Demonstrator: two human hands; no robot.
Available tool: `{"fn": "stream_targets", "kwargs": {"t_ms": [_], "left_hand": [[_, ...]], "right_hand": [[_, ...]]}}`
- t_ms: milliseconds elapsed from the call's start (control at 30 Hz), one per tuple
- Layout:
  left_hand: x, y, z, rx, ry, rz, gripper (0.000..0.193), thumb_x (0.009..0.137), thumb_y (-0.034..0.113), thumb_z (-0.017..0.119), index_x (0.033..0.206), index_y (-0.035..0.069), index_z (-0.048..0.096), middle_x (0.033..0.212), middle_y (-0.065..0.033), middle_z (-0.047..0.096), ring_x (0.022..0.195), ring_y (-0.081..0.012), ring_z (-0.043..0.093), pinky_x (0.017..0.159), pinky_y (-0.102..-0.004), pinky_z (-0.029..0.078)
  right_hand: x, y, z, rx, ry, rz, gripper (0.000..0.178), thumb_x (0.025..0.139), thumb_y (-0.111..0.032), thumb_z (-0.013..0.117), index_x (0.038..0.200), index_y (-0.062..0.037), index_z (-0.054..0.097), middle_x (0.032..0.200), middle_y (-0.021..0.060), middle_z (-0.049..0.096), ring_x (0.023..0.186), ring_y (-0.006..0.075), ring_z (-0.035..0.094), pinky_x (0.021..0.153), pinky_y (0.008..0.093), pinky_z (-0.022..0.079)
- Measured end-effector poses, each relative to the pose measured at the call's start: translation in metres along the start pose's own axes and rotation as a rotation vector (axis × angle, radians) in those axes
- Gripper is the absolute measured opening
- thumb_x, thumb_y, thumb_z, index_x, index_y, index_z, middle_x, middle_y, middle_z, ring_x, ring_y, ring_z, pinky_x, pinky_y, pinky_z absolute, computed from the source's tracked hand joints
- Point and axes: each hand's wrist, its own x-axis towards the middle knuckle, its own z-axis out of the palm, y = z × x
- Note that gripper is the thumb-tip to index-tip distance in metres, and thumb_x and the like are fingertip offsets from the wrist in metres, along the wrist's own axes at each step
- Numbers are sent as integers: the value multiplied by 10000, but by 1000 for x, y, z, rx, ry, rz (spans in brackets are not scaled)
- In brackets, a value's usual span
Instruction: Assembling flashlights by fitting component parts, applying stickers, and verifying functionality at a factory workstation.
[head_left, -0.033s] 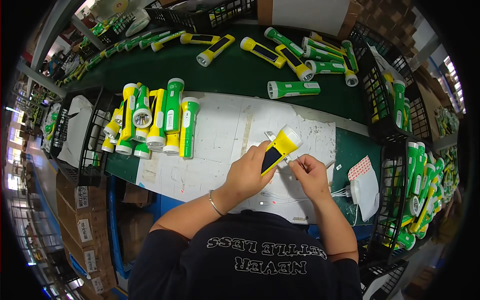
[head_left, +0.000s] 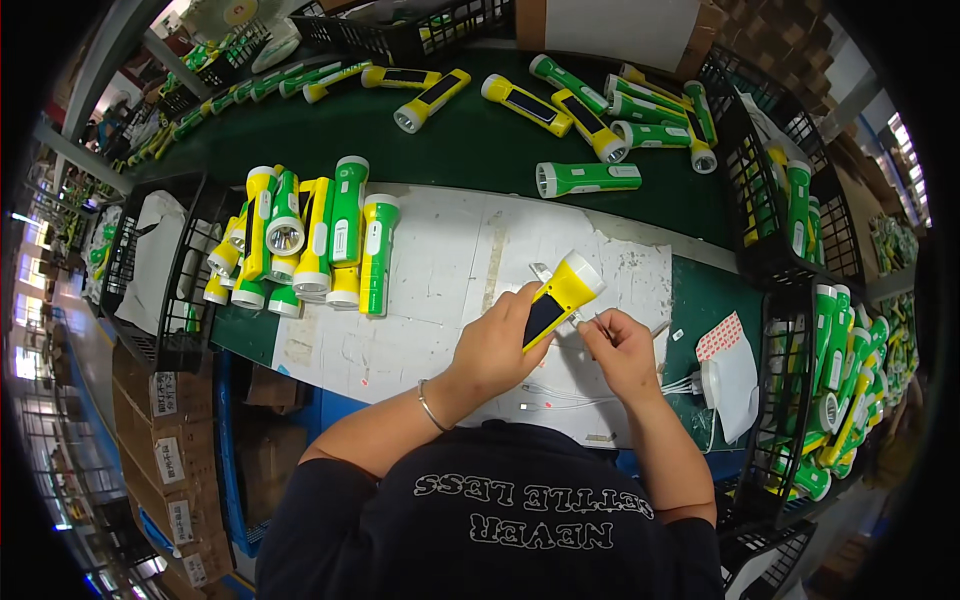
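Green desk [head_left: 470, 140] across the whole view, w/ a worn white sheet [head_left: 440, 270] laid over its near-centre part. Black wire baskets either side: left basket [head_left: 125, 270] w/ white bags, right basket [head_left: 745, 150] packed w/ green and yellow torches. Bunch of green/yellow torches [head_left: 320, 240] standing close together at the sheet's left edge, lenses toward the camera. More torches [head_left: 590, 105] scattered flat on the far side of the desk; one green torch [head_left: 588, 178] lying alone just beyond the sheet.

Left hand [head_left: 500, 345] over the sheet, fingers wrapped round the handle of a yellow torch [head_left: 560, 298] w/ a dark panel on its side, lens end tilted up and away, body clear of the desk. Right hand [head_left: 622, 345] just beside it, touching the torch's lower end, fingers pinched narrow on something thin; too small to tell what.

Compared w/ the other pic: nothing moved, same grip, same tilt, same spot. So, as a judgement: mid-handling, no step finished or begun between the two.

Smaller bits: thin bracelet [head_left: 430, 408] on left wrist. White plug-like part w/ wires [head_left: 712, 380] right of the hands, near a red-and-white checked slip [head_left: 722, 335]. Small pale piece [head_left: 540, 270] on the sheet just behind the torch.
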Motion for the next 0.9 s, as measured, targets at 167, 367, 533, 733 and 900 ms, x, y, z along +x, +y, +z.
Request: {"fn": "stream_targets", "kwargs": {"t_ms": [167,367,533,733,900], "left_hand": [[0,-13,7,-96,29,79,593,766,228,642,1253,35,366,1083,-198,535,891,-361,587,747,-406,491],[-1,-11,6,-98,2,39,595,767,225,640,1257,35,362,1086,-195,536,887,-363,589,742,-406,492],[0,-10,2,12,-30,27,584,773,231,634,1252,34,366,1090,-191,534,898,-356,587,745,-404,493],[2,-9,3,-239,-80,1,580,771,224,648,1245,33,374,1076,-196,548,950,-356,569,787,-389,474],[1,-9,3,-311,-74,-3,580,771,217,654,1245,33,374,1072,-199,552,960,-354,569,802,-386,467]], "right_hand": [[1,1,1,0,13,-8,128,830,-122,620,777,-13,578,625,-59,506,561,-2,409,492,167,314],[4,9,1,49,-8,10,129,833,-116,617,771,-11,571,631,-62,499,562,-4,392,490,168,309],[-4,7,9,-94,49,-75,113,829,-95,618,776,-5,575,627,-63,493,568,-6,380,495,166,303],[3,6,-2,88,-14,55,143,833,-133,624,768,-16,575,620,-45,517,552,9,420,493,171,322],[4,3,-1,97,39,-9,145,834,-137,625,772,-16,574,623,-43,524,550,10,424,494,169,324]]}}
